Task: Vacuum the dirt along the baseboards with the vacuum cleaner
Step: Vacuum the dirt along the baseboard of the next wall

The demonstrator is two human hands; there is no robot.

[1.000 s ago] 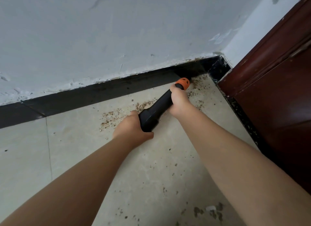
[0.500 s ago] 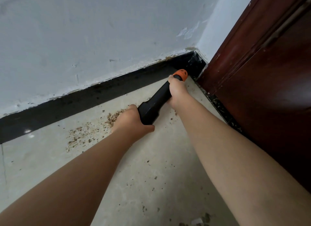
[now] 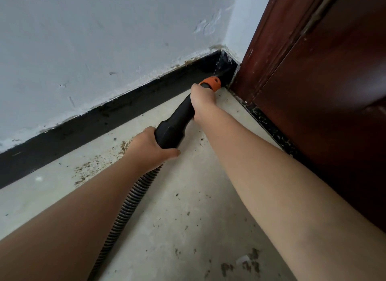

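Hands worked a vacuum cleaner's nozzle into a room corner, where the black baseboard (image 3: 117, 115) met a dark red door frame (image 3: 269, 50). The right hand (image 3: 203, 99) gripped the black wand (image 3: 177, 121) just behind its orange tip (image 3: 212, 83), which sat at the foot of the baseboard in the corner. The left hand (image 3: 151, 148) was wrapped around the wand's thick rear end, where the ribbed hose (image 3: 127, 203) trailed back beneath the left forearm. Both hands were clamped on the wand, set apart along its length.

Judging by the scene, the corner was being cleaned, while a scatter of brown crumbs (image 3: 89, 170) lay on the pale floor (image 3: 188, 228) beside the baseboard, behind the left hand. More specks dotted the floor nearer the camera. The next move would likely call for drawing the tip back along the baseboard toward those crumbs, keeping it low against the floor edge.
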